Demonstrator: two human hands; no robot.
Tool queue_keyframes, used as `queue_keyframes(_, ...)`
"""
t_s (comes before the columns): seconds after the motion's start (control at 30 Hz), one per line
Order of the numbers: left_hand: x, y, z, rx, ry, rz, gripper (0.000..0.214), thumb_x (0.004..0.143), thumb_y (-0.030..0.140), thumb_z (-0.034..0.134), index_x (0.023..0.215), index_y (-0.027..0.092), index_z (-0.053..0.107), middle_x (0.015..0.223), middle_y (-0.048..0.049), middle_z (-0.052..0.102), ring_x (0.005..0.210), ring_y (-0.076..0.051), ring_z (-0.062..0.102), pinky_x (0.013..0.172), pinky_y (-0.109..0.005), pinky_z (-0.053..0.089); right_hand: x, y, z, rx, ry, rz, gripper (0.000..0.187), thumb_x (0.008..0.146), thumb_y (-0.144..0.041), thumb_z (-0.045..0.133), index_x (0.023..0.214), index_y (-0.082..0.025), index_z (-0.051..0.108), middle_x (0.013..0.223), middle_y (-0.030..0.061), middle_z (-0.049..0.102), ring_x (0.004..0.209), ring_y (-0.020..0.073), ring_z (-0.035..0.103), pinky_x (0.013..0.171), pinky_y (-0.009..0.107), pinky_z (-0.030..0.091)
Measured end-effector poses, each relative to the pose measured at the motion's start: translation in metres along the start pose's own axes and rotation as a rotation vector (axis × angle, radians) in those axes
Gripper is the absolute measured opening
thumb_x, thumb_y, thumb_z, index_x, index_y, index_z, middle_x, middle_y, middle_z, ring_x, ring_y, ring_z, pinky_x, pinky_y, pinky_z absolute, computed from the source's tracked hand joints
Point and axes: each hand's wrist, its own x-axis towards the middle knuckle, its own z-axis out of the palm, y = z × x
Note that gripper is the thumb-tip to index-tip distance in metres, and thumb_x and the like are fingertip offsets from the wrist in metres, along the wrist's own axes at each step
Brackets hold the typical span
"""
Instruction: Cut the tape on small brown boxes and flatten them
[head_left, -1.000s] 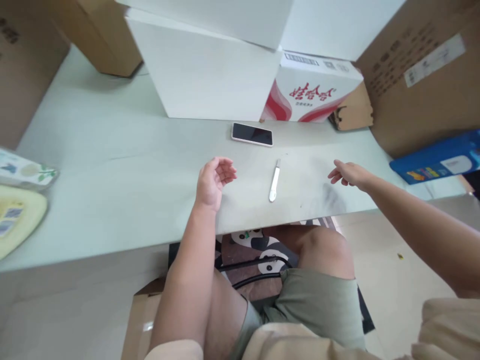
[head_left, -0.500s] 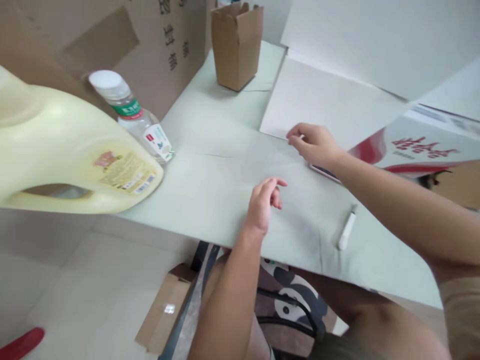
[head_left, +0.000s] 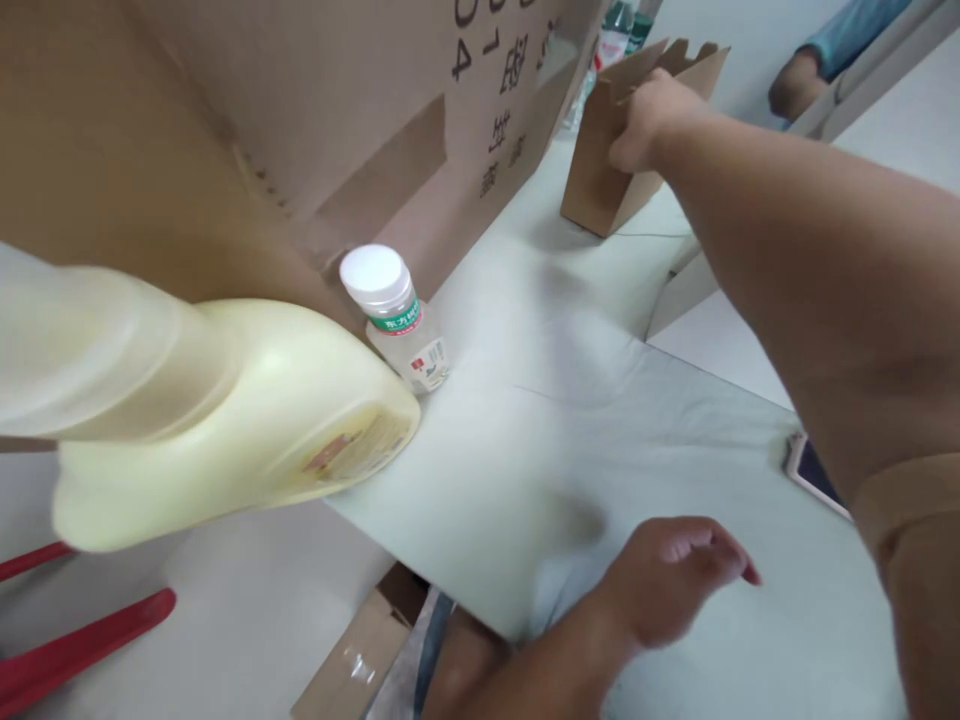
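Observation:
At the far end of the table my right hand [head_left: 651, 120] is closed on the near upper edge of a small brown cardboard box [head_left: 592, 175]. The box has notched top flaps and stands on the table; some fingertips are hidden at its rim. Lower down, my left hand [head_left: 679, 580] hovers over the table [head_left: 480, 480] near its front edge. Its fingers are loosely bent and apart, with nothing in them.
A large pale yellow jug [head_left: 247, 400] and a clear bottle with a white cap [head_left: 375, 278] stand at left, before a big carton [head_left: 360, 120]. A phone [head_left: 814, 475] lies at right. Another person's arm [head_left: 806, 80] shows at the top right.
My right hand has moved from the white panel to the small cardboard box and taken hold of it. The view has swung left. My left hand stays empty over the table's front.

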Motion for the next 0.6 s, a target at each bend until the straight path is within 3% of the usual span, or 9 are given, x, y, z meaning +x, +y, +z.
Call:
queue_keyframes(0.07, -0.001, 0.002, 0.0, -0.025, 0.022, 0.055, 0.038, 0.08, 0.057, 0.055, 0.076, 0.02, 0.061, 0.046, 0.0059, 0.03, 0.045, -0.011, 0.023, 0.05, -0.03, 0.018, -0.031, -0.018, -0.003, -0.224, -0.066, 0.123, 0.035, 0.085, -0.033, 0.069, 0.059, -0.019, 0.052, 0.113, 0.011, 0.069, 0.132, 0.0263, 0.057, 0.109, 0.034, 0.047)
queue_keyframes(0.13, -0.007, 0.006, -0.005, -0.008, 0.132, 0.177, 0.036, 0.08, 0.056, 0.056, 0.078, 0.02, 0.061, 0.048, 0.0047, 0.034, 0.048, -0.012, 0.029, 0.053, -0.03, 0.024, -0.086, -0.056, -0.01, -0.34, -0.059, 0.087, 0.016, 0.081, -0.026, 0.073, 0.071, -0.021, 0.062, 0.123, 0.0075, 0.068, 0.132, 0.0305, 0.057, 0.116, 0.044, 0.046)
queue_keyframes(0.17, -0.011, 0.008, -0.009, 0.035, 0.252, 0.27, 0.035, 0.081, 0.055, 0.055, 0.079, 0.021, 0.061, 0.051, 0.0033, 0.038, 0.051, -0.014, 0.035, 0.056, -0.031, 0.029, -0.12, -0.078, -0.016, -0.375, -0.05, 0.083, 0.008, 0.079, -0.018, 0.073, 0.078, -0.019, 0.066, 0.13, 0.0076, 0.067, 0.132, 0.0342, 0.057, 0.115, 0.052, 0.047)
queue_keyframes(0.23, -0.022, 0.015, -0.023, 0.116, 0.665, 0.502, 0.028, 0.081, 0.05, 0.058, 0.081, 0.022, 0.057, 0.068, -0.0009, 0.05, 0.068, -0.016, 0.049, 0.069, -0.032, 0.041, -0.196, -0.12, -0.031, -0.43, -0.016, 0.095, 0.014, 0.082, -0.009, 0.059, 0.089, -0.015, 0.07, 0.135, 0.0097, 0.066, 0.128, 0.0352, 0.061, 0.111, 0.055, 0.048)
queue_keyframes(0.3, -0.034, 0.021, -0.038, 0.155, 1.034, 0.699, 0.021, 0.083, 0.043, 0.055, 0.089, 0.024, 0.052, 0.091, -0.0042, 0.057, 0.091, -0.019, 0.057, 0.085, -0.033, 0.045, -0.28, -0.149, -0.051, -0.372, 0.072, 0.102, 0.014, 0.085, -0.013, 0.055, 0.083, -0.018, 0.068, 0.122, 0.0084, 0.073, 0.115, 0.0289, 0.068, 0.104, 0.047, 0.052)
queue_keyframes(0.37, -0.045, 0.025, -0.046, 0.182, 1.242, 0.865, 0.022, 0.089, 0.041, 0.042, 0.103, 0.025, 0.047, 0.118, -0.0056, 0.055, 0.118, -0.02, 0.054, 0.103, -0.035, 0.042, -0.369, -0.164, -0.071, -0.29, 0.205, 0.105, 0.023, 0.088, -0.018, 0.053, 0.067, -0.023, 0.06, 0.098, 0.007, 0.076, 0.096, 0.0239, 0.071, 0.089, 0.041, 0.055)
queue_keyframes(0.43, -0.052, 0.023, -0.041, 0.223, 1.174, 0.934, 0.033, 0.094, 0.043, 0.027, 0.118, 0.028, 0.043, 0.137, -0.0056, 0.05, 0.136, -0.021, 0.047, 0.112, -0.039, 0.038, -0.456, -0.171, -0.089, -0.182, 0.358, 0.105, 0.03, 0.09, -0.019, 0.05, 0.061, -0.025, 0.051, 0.087, 0.006, 0.074, 0.083, 0.0216, 0.069, 0.076, 0.039, 0.054)
queue_keyframes(0.53, -0.059, 0.007, -0.01, 0.36, 0.805, 1.037, 0.043, 0.096, 0.051, 0.027, 0.124, 0.027, 0.048, 0.137, -0.0071, 0.056, 0.138, -0.024, 0.051, 0.116, -0.041, 0.037, -0.563, -0.175, -0.108, -0.123, 0.544, 0.172, 0.026, 0.091, -0.024, 0.054, 0.065, -0.027, 0.051, 0.09, 0.0063, 0.072, 0.074, 0.0214, 0.064, 0.069, 0.04, 0.05)
queue_keyframes(0.6, -0.06, -0.009, 0.015, 0.465, 0.59, 1.047, 0.046, 0.093, 0.055, 0.034, 0.124, 0.028, 0.052, 0.132, -0.007, 0.062, 0.131, -0.026, 0.057, 0.114, -0.042, 0.04, -0.609, -0.173, -0.117, -0.097, 0.634, 0.247, 0.024, 0.091, -0.029, 0.056, 0.068, -0.027, 0.05, 0.09, 0.0074, 0.07, 0.074, 0.0219, 0.063, 0.067, 0.04, 0.049)
